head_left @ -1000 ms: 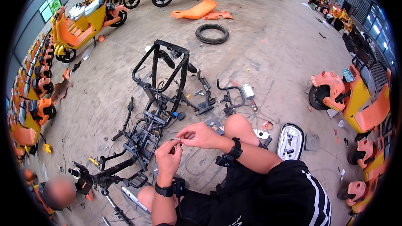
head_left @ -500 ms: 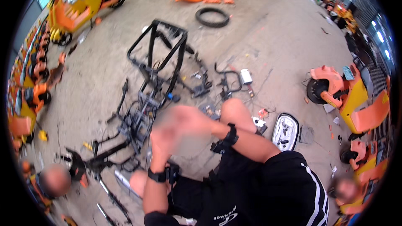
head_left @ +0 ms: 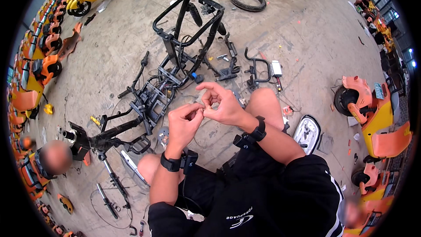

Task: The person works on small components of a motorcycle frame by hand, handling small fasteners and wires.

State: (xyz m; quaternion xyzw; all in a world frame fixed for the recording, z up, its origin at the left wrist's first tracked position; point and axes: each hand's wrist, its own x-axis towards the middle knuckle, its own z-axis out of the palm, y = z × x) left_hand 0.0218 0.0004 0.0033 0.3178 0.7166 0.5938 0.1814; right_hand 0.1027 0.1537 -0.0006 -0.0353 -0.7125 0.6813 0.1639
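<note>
Floor: bare grey concrete (head_left: 307, 52), scattered with parts.
Scooters: packed yellow-and-orange row (head_left: 24, 101) along the floor's left edge; another scooter (head_left: 379, 123) toward the right edge.
Frame: black metal scooter frame (head_left: 140, 106), left of the floor's middle; open loop toward the far edge, neck toward the near left corner.
Tyre: black, loose (head_left: 248, 8), flat near the far edge.
Left hand: (head_left: 184, 125) just right of the frame as seen from above; thumb and forefinger pinched on a tiny piece (head_left: 203, 108), other fingers curled in.
Right hand: (head_left: 226, 109) tips meeting the left hand's; thumb and forefinger bent into a ring, closed on the same piece, another finger raised.
Shell: white inside, dark rim (head_left: 307, 136), on the floor beyond the right knee.
White box: (head_left: 276, 68) beside a bent black tube (head_left: 269, 72).
Tiny piece: between both hands' fingertips, above the floor; too small to identify.
</note>
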